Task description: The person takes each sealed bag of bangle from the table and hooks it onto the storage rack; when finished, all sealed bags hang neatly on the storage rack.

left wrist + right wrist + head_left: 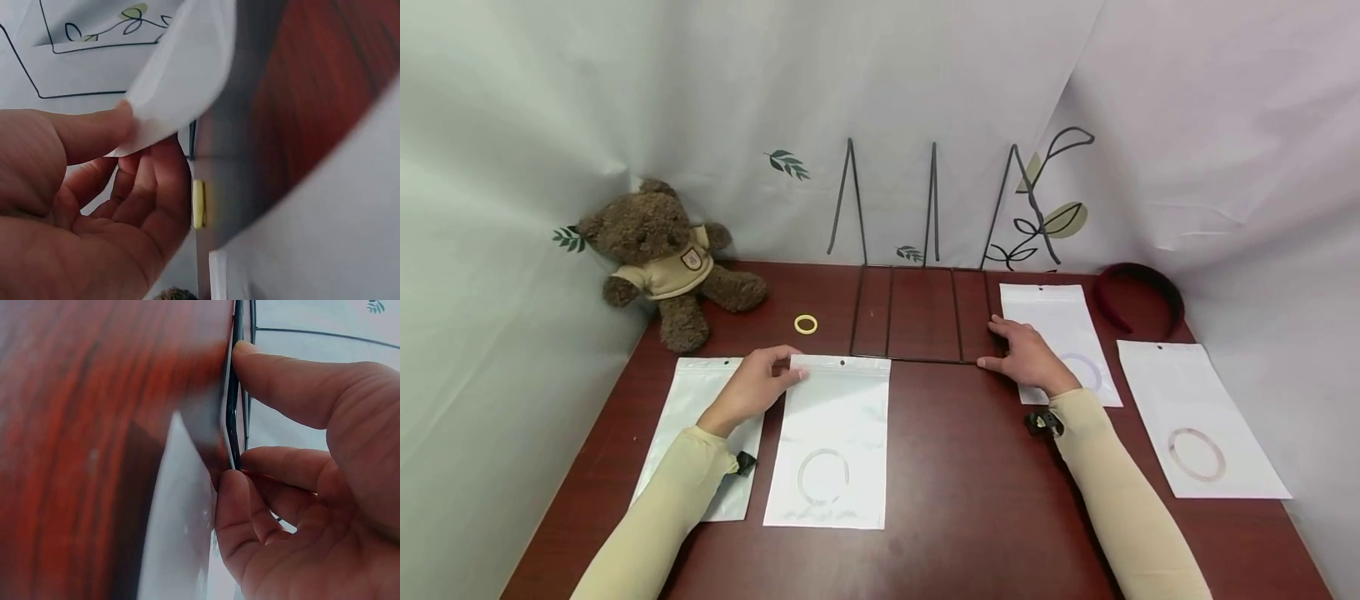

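Note:
My left hand (pixel 756 385) pinches the top left corner of a white zip bag (pixel 842 408), which lies on the table with a pale bangle (pixel 801 479) showing through. In the left wrist view the bag's edge (pixel 181 81) bends up between thumb and fingers. Under my left wrist lies another white bag (pixel 677 425). My right hand (pixel 1026 358) grips the near right corner of a black wire rack (pixel 925 360), thumb and fingertips against its bars. Partly below that hand is a bag (pixel 1045 321) with a lilac bangle (pixel 1097 375).
A brown teddy bear (pixel 673 279) sits at the back left. Near it lies a small yellow ring (pixel 806 332). At the right are a dark red headband (pixel 1152 272) and a further white bag (pixel 1180 400) with a pinkish bangle (pixel 1221 457). White fabric surrounds the table.

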The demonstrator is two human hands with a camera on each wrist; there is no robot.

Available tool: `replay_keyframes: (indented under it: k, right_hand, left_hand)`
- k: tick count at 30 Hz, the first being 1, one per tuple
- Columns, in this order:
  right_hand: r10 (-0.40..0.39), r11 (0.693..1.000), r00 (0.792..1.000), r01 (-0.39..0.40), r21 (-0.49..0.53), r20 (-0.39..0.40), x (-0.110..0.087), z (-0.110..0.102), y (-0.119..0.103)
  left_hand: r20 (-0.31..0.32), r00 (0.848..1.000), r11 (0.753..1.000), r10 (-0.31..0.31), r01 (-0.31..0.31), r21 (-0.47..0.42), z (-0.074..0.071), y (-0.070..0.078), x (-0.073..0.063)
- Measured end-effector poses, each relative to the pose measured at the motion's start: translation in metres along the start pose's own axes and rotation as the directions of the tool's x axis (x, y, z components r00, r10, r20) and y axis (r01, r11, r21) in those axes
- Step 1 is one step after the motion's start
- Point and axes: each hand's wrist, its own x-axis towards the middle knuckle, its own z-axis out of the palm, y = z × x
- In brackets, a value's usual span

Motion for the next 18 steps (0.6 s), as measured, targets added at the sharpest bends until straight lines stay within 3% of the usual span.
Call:
replay_keyframes:
  k: [7,18]
  right_hand:
    - [-0.007,1.000,1.000,0.007,-0.004,0.004,0.000,-0.001,-0.002]
    - [0.008,1.000,0.999,-0.008,0.008,0.033,0.000,-0.004,-0.002]
  left_hand:
    - [-0.039,0.999,0.998,0.008,-0.010,-0.055,-0.004,0.015,-0.008]
    - [-0.161,0.977,0.986,0.137,-0.150,-0.076,-0.029,0.048,-0.038]
